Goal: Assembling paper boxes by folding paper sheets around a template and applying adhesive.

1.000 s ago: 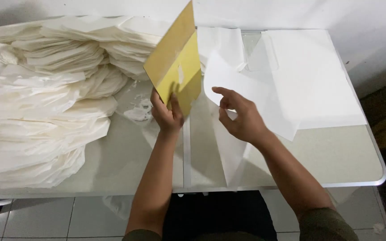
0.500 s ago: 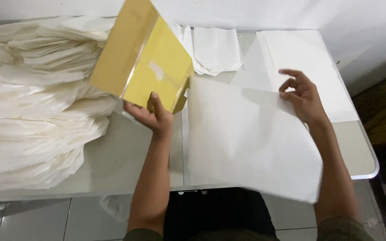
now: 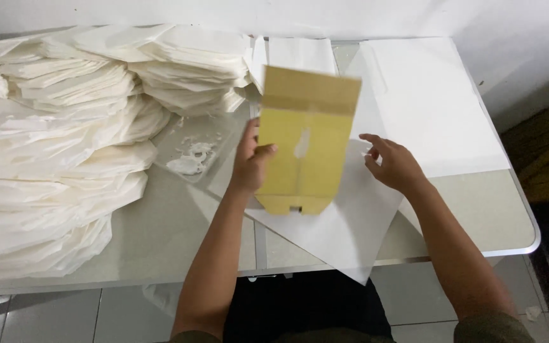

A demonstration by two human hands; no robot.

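A flat yellow-brown cardboard piece (image 3: 306,143) is held upright above the bench (image 3: 179,235) by the left hand (image 3: 251,166), which is closed on its left edge with the thumb across the front face. The long axis of the card runs away from the person, and a darker band is noted across its upper end. Directly beneath it a white paper sheet (image 3: 344,222) lies flat, one corner overhanging the near bench edge. The right hand (image 3: 394,164) is open, fingers spread, resting on or just above that sheet, just right of the card; contact cannot be confirmed. The left hand is therefore the one on the card. Stacks of folded white paper bags (image 3: 52,159) are recorded on the left of the bench, and a larger white sheet (image 3: 433,108) at the far right. No labels can be made out.
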